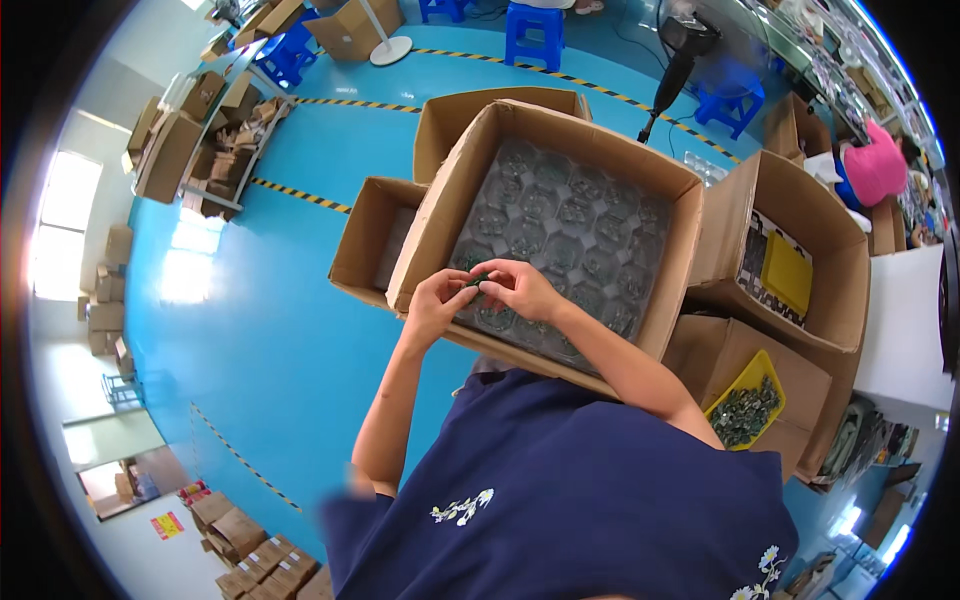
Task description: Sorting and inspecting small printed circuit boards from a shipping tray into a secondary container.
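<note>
My left hand (436,306) and my right hand (522,289) meet over the near left corner of a large cardboard box (432,230). Both are closed, pinching a small dark green part (477,281) between the fingertips; its exact kind is too small to make out. Below them in the box lies a clear plastic tray (556,245) moulded with rows of rounded pockets. Some pockets seem to hold small parts, though the details are blurred. To the right of my right arm, a yellow tray (717,407) is heaped with small green and metallic pieces (747,413).
More cardboard boxes stand against the large one: a narrow one (352,240) at left, another (440,125) behind. An open box (712,225) at right holds a yellow item (787,273). Beyond are a fan (688,40), blue stools (533,35) and a person in pink (876,168).
</note>
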`<state>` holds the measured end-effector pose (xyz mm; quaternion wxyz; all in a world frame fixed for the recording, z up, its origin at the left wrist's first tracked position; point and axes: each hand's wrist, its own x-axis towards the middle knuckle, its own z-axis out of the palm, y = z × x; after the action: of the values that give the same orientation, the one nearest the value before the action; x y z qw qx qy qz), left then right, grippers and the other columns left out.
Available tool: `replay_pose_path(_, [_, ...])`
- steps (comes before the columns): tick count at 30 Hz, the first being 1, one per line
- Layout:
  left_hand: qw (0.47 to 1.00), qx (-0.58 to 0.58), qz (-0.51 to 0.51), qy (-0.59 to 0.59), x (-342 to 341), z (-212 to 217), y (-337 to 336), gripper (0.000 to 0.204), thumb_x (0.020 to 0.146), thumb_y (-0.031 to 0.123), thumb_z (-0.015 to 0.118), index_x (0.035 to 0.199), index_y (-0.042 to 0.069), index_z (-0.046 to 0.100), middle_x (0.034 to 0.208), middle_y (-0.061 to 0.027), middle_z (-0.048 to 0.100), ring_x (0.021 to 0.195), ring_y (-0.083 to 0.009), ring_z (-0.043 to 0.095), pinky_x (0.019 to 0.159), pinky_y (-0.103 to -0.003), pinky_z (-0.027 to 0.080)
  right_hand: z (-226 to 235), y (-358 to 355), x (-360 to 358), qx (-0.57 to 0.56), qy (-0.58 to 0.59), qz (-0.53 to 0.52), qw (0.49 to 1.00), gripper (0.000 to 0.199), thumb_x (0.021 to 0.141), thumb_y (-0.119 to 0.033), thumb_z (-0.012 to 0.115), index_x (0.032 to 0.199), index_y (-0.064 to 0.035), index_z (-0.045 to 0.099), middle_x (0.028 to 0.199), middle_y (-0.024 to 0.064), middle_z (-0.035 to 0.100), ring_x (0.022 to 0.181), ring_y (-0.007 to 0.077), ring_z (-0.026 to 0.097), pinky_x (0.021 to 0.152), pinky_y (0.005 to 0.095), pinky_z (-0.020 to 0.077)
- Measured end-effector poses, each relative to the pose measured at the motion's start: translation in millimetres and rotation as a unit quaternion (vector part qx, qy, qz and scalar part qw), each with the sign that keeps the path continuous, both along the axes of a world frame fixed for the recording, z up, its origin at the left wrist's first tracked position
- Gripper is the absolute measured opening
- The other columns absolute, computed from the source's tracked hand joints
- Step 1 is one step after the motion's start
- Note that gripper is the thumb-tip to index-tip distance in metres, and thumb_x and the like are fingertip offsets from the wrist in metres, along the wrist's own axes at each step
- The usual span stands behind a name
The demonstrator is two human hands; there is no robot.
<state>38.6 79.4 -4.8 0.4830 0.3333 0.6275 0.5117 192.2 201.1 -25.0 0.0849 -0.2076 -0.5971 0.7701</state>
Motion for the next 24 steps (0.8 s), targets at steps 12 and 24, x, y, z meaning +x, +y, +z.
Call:
replay_pose_path(12, [0.995, 0.066, 0.049, 0.062, 29, 4, 9, 0.018, 0.088, 0.001, 0.059, 0.105, 0.001, 0.062, 0.081, -0.0002, 0.061, 0.072, -0.0046, 0.056, 0.064, -0.020, 0.046, 8, -23, 12, -0.061, 0.050, -0.208, 0.975, 0.024, 0.093, -0.006, 0.054, 0.114, 0.0022, 0.059, 0.090, 0.0072, 0.065, 0.074, 0.0124, 0.064, 0.068, 0.0273, 0.0562])
replay_pose_path(24, [0.976, 0.093, -0.106, -0.166, 4, 19, 31, 0.022, 0.087, -0.001, 0.059, 0.109, -0.002, 0.061, 0.084, -0.0028, 0.062, 0.075, -0.0092, 0.059, 0.069, -0.023, 0.048, -11, -38, 34, -0.417, 0.205, -0.331, 0.822, 0.024, 0.094, -0.006, 0.045, 0.117, -0.0052, 0.052, 0.099, 0.0072, 0.062, 0.086, 0.0178, 0.062, 0.074, 0.0300, 0.0529])
